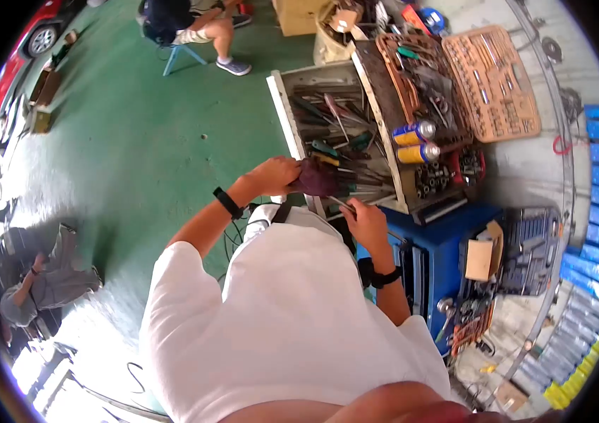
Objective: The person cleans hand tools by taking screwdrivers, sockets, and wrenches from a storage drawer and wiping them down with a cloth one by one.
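My left hand (275,175) is closed on a dark maroon cloth (317,178) at the front edge of an open drawer (286,116). My right hand (368,224) grips a slender metal rod-like tool (341,203), its tip pointing toward the cloth; what kind of tool it is cannot be made out. Screwdrivers fill the drawer in a loose heap, among them one with a red-and-clear handle (332,106) and one with a teal handle (324,148).
Two spray cans (412,134) lie on the cabinet top near an open orange socket case (491,83). A blue tool cabinet (447,229) is right of my body. One person sits on a blue stool (183,55) ahead; another person (49,278) is at left.
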A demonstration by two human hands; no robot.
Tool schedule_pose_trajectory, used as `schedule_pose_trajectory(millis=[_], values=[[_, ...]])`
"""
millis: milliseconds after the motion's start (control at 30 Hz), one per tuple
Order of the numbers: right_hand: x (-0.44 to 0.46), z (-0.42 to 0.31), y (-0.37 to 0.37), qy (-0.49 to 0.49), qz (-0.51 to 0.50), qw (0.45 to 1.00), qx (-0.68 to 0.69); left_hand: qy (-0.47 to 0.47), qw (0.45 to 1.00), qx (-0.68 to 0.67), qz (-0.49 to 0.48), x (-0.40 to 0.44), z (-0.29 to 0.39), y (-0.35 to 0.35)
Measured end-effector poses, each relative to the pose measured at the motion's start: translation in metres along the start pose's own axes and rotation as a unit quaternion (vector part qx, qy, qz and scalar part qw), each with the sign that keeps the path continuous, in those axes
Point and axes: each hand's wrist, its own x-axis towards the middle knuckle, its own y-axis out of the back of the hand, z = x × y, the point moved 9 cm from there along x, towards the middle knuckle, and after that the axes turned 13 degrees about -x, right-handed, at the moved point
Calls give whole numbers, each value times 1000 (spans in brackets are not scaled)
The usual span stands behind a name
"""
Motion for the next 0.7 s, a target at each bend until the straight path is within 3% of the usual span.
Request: schedule_pose_trajectory(millis=[100, 233, 333, 500, 700], values=[[5, 13, 11, 52, 22, 998, -3, 14, 1000, 10, 22, -22, 8, 13], [3, 34, 15, 47, -35, 998, -17, -5, 996, 42, 82, -46, 25, 6], [10, 28, -2, 77, -26, 995, -58, -10, 996, 9, 93, -40, 75, 26], [19, -14, -6, 172, 13, 982, -77, -43, 998, -14, 49, -16, 121, 19], [0, -21, -3, 184, 22, 981, -47, -15, 996, -84, 36, -6, 133, 20]])
